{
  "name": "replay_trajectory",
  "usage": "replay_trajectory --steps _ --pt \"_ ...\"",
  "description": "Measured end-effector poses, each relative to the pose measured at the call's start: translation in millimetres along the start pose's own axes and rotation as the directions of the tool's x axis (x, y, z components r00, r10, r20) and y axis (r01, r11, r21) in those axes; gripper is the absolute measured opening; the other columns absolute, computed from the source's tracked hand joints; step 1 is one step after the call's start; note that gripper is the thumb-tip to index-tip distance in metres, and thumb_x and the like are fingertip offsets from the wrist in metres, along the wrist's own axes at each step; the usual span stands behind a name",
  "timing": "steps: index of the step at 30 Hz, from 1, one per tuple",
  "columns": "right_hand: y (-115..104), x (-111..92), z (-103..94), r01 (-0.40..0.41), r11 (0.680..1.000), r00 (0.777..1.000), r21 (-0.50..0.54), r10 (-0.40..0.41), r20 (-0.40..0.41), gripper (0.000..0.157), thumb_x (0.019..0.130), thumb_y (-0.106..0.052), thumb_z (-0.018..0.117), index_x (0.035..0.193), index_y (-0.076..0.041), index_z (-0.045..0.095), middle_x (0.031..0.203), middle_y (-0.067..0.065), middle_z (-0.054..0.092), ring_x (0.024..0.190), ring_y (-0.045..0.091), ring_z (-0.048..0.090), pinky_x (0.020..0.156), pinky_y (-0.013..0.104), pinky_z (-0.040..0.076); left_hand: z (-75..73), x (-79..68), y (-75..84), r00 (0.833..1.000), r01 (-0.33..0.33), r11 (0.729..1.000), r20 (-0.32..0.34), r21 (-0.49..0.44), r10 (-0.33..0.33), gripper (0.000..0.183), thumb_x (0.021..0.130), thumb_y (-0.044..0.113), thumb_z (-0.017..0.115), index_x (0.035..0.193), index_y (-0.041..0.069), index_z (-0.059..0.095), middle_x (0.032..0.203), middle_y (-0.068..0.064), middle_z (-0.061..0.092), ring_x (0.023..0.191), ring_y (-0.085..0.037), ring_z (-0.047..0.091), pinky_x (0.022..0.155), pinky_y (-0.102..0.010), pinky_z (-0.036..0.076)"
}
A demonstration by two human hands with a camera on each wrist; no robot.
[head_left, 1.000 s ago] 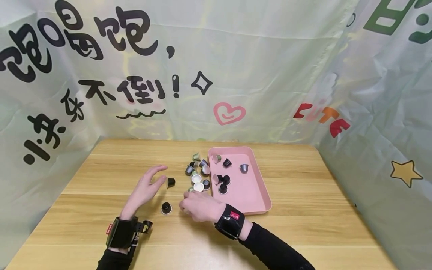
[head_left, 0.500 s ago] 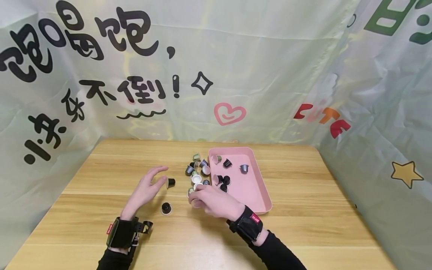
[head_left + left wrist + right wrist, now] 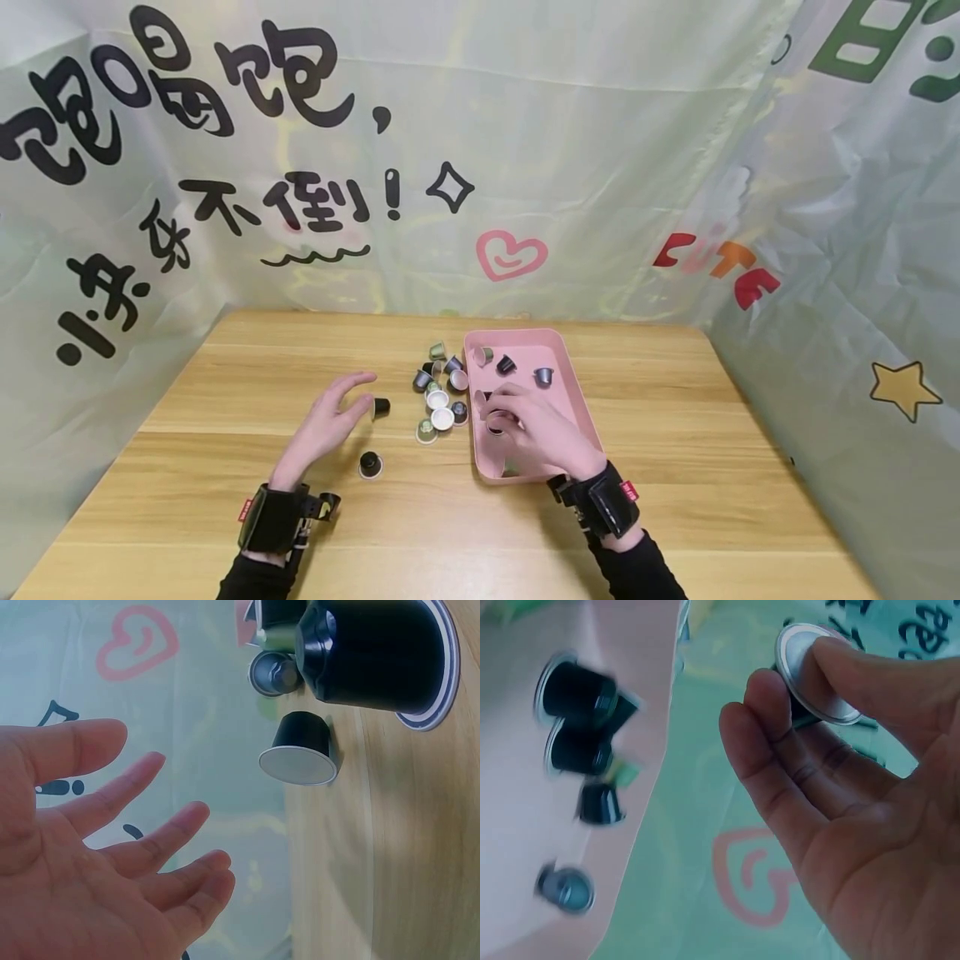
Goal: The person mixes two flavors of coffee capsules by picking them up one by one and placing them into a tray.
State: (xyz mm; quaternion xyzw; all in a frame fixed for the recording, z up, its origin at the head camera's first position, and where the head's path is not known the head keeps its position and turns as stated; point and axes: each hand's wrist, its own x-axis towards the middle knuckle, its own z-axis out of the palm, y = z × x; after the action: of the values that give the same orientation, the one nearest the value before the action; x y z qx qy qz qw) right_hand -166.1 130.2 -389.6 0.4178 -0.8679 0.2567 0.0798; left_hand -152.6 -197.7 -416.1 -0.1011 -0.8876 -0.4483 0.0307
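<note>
My right hand [image 3: 540,429] is over the left part of the pink tray [image 3: 573,417]. In the right wrist view, its thumb and fingers pinch a coffee capsule [image 3: 821,675] by its silver lid and dark body. My left hand [image 3: 326,425] is held off the table with loosely spread fingers and holds nothing. Nearest to it is a black capsule [image 3: 382,407] lying on its side, apart from the fingers in the left wrist view. Another black capsule [image 3: 371,465] stands lid down nearer the front. Inside the tray are several capsules, including a blue one [image 3: 543,377]; my right hand covers some.
Between the left hand and the tray, several loose capsules cluster against the tray's left wall, among them a white-lidded one [image 3: 442,417] and a green one [image 3: 427,431]. Wooden table [image 3: 660,433] surrounds them, with a printed curtain [image 3: 600,167] behind.
My right hand has moved right, from beside the loose capsules to over the tray, carrying a capsule. The left hand has stayed put. A green capsule now shows at the tray's front.
</note>
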Motion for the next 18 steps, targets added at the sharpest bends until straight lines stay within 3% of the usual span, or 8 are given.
replay_trajectory --steps 10,13,18 --pt "27 -18 -11.8 -0.085 0.993 0.987 0.077 0.094 -0.128 0.014 0.089 0.002 0.071 0.099 -0.008 0.072 0.099 0.005 0.070 0.082 0.012 0.061 0.073 0.023 0.055 1.2 0.8 -2.5 1.000 -0.003 1.000 0.002 0.013 0.003 0.044 0.104 0.016 0.053 0.144 -0.002 0.048 0.153 -0.028 0.043 0.143 -0.050 0.036 0.115 -0.070 0.030" --pt "34 -21 -15.2 -0.097 0.991 0.984 0.087 0.109 -0.138 0.017 0.089 0.005 0.069 0.101 -0.006 0.072 0.098 0.007 0.069 0.083 0.014 0.062 0.073 0.023 0.056 1.4 1.0 -3.1 1.000 -0.005 1.000 0.002 0.014 0.005 0.045 0.104 0.017 0.053 0.144 -0.002 0.048 0.152 -0.028 0.043 0.142 -0.050 0.037 0.115 -0.070 0.030" --pt "44 -26 -18.7 -0.186 0.979 0.974 0.089 0.195 -0.111 0.020 0.091 0.006 0.065 0.105 -0.005 0.072 0.098 0.005 0.069 0.083 0.012 0.060 0.075 0.024 0.055 1.5 1.0 -3.0 1.000 0.004 1.000 0.008 0.022 -0.004 0.045 0.104 0.018 0.053 0.144 -0.002 0.048 0.152 -0.029 0.044 0.141 -0.051 0.038 0.115 -0.069 0.032"
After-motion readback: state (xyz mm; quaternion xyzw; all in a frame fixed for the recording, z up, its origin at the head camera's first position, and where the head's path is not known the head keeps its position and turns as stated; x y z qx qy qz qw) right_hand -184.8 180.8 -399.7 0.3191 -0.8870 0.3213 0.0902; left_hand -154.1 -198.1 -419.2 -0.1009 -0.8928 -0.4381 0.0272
